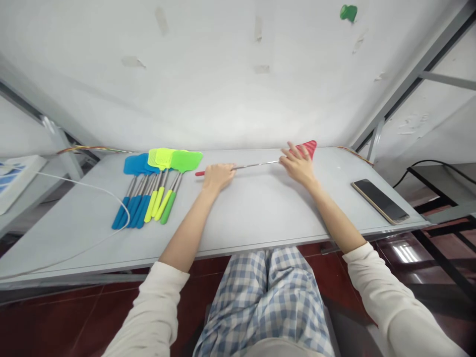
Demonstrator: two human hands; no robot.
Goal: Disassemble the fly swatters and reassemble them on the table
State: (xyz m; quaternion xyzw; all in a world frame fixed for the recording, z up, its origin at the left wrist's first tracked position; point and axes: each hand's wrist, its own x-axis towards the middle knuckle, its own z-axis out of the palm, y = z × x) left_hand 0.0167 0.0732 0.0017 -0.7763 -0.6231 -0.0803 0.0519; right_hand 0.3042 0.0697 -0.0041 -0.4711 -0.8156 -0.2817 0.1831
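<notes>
A red fly swatter (pixel 309 148) with a thin metal rod lies crosswise over the table, its red grip pointing left and its head to the right. My left hand (pixel 218 177) is closed around it where the grip meets the rod; the end of the grip sticks out on the left. My right hand (pixel 299 166) rests at the swatter's head, fingers spread over the red mesh and partly hiding it. To the left of my hands lie several blue fly swatters (pixel 136 163), some yellow ones (pixel 156 157) and a green one (pixel 186 160), heads overlapping and grips toward me.
A smartphone (pixel 381 201) lies at the right of the grey table (pixel 256 213). A white cable (pixel 92 188) loops across the left side, touching the blue grips. The white wall (pixel 238 109) stands behind the table, with metal frame posts (pixel 61 148) at both ends.
</notes>
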